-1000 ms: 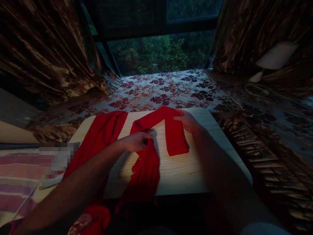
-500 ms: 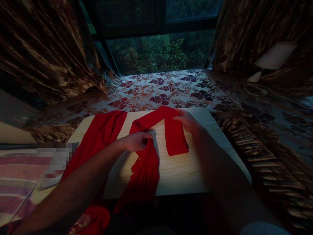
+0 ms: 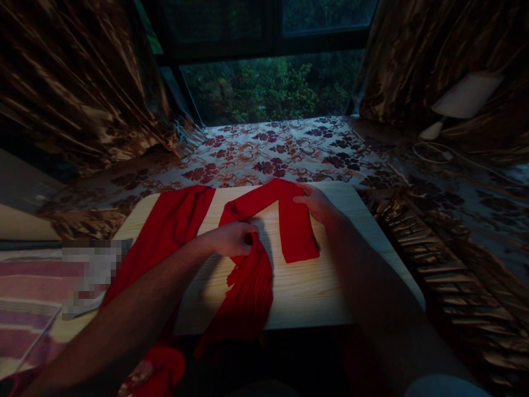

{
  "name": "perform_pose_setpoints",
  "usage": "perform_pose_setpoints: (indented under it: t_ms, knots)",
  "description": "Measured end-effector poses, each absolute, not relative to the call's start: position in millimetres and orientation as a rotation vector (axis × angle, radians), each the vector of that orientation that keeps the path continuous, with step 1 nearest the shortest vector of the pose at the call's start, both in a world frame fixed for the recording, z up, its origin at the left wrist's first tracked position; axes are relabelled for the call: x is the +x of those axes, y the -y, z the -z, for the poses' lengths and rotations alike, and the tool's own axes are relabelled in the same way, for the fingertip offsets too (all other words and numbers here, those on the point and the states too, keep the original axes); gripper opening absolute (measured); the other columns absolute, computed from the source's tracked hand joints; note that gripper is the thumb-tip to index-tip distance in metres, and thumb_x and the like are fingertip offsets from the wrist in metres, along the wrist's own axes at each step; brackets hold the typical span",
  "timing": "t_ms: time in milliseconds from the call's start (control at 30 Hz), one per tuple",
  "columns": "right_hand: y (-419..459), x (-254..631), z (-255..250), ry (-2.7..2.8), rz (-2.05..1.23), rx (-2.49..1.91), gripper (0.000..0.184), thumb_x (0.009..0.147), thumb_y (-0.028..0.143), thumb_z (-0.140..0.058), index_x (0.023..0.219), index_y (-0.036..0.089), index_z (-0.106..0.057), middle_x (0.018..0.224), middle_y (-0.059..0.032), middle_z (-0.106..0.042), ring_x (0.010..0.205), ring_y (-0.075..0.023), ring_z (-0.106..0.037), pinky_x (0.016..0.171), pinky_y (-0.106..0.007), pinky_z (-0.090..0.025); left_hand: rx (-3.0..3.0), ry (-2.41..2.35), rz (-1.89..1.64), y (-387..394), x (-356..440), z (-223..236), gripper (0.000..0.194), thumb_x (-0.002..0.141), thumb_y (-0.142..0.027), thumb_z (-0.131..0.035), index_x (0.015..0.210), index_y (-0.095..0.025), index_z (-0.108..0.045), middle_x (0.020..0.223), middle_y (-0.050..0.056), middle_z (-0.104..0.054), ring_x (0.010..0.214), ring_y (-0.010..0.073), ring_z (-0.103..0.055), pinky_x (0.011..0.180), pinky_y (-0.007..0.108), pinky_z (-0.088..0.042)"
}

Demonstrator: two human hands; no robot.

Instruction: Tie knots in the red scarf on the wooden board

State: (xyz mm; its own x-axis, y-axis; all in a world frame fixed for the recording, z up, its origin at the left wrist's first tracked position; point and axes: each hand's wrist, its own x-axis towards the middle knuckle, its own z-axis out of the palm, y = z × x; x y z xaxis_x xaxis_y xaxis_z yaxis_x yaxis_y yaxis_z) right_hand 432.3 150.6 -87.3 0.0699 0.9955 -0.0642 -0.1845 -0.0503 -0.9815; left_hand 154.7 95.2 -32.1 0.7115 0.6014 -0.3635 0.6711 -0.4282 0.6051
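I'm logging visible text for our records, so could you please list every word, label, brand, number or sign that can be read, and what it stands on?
None can be read.
Flat item at the left: pixelated, so any print is unreadable.
Red fabric, table and lamp: no text visible.

My left hand [image 3: 233, 240] and right hand [image 3: 317, 203] were bare, as were my left forearm [image 3: 136, 309] and right forearm [image 3: 363, 270], each broadening away from a narrower wrist. A pale, greyish sleeve [image 3: 440, 387] with a rounded edge showed on my right arm, too dim to make out any markings.
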Motion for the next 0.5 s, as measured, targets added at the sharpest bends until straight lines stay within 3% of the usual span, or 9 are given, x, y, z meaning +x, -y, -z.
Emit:
perform_pose_setpoints:
  t_ms: [167,367,500]
  knots:
    - [-152.3,432.8,91.1,1.001,-1.274,-1.15,0.057,0.058,0.006,-0.071,0.114,0.019,-0.068,0.112,-0.004,-0.076,0.104,-0.0238,-0.069,0.096,-0.04,-0.053,2.415,-1.136,0.149,-90.0,162.0,37.5,0.019,0.08,-0.034,-0.057,0.087,-0.017,-0.065,0.076,0.005,-0.068,0.066,0.0172,-0.061,0.059,0.026,-0.04]
    - [-154.3,433.4,95.5,1.007,-1.281,-1.154,0.063,0.059,0.006,-0.072,0.12,0.019,-0.066,0.117,-0.0043,-0.074,0.101,-0.0215,-0.07,0.095,-0.039,-0.054,2.565,-1.379,0.306,-80.6,178.2,40.7,0.054,0.088,-0.063,-0.045,0.096,-0.016,-0.07,0.087,0.017,-0.072,0.078,0.0304,-0.069,0.064,0.035,-0.046]
    - [-155.0,432.6,97.2,1.007,-1.284,-1.189,0.073,0.059,0.008,-0.072,0.13,0.017,-0.06,0.126,-0.0083,-0.07,0.097,-0.0206,-0.071,0.094,-0.04,-0.055,2.575,-1.514,0.417,-75.8,189.0,38.1,0.071,0.09,-0.072,-0.031,0.092,-0.016,-0.074,0.084,0.018,-0.073,0.081,0.0338,-0.07,0.068,0.039,-0.05]
